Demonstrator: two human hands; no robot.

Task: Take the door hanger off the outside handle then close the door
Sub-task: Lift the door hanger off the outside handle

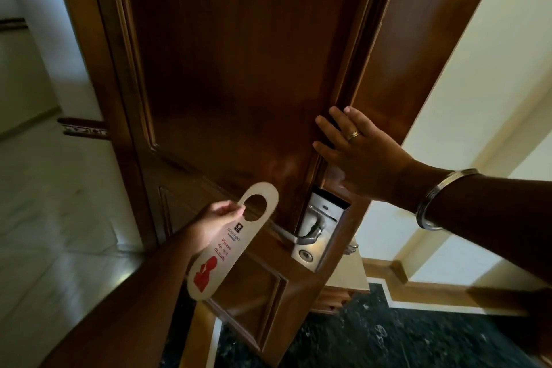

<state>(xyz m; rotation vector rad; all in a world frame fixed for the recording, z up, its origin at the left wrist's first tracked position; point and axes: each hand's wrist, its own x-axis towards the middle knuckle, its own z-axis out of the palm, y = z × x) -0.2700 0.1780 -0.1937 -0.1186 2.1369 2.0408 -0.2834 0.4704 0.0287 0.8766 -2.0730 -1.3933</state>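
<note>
- Door hanger [231, 240] already off the lever handle [301, 234], pinched beside its hole by the left hand [213, 222], clear of the door face.
- Right hand [355, 152] spread flat, holding nothing, fingers [328, 128] on the free edge of the door [239, 69] above the lock plate [321, 230].
- Step in hand: closing. Next, probably: swing the door shut with fingers kept clear of the frame.

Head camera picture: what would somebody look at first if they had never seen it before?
Probably the pale door hanger with red "Please do not disturb" writing, low in the middle, pinched near its round hole by the left hand and off the handle. Next, the right hand with a ring, spread flat on the edge of the big dark wooden door. Just below it shines the silver lock plate and lever handle.
</note>
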